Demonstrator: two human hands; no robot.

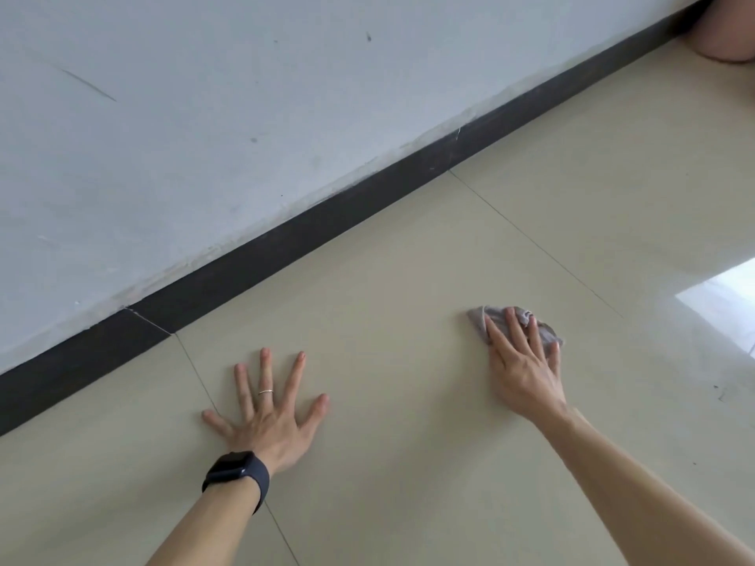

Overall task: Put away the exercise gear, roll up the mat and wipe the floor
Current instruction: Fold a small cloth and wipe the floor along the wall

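Observation:
A small grey cloth [480,319] lies crumpled on the beige tiled floor [388,304]. My right hand [523,361] presses flat on top of it, fingers spread over the fabric, so only the cloth's edges show. My left hand [267,410] rests palm down on the bare tiles to the left, fingers wide apart, holding nothing. It wears a ring, and a dark watch sits on the wrist. No mat or exercise gear is in view.
A white wall [204,116] with a dark baseboard [327,214] runs diagonally just beyond my hands. A pinkish rounded object [727,34] sits at the top right corner. A bright window reflection [723,304] lies on the tiles at right.

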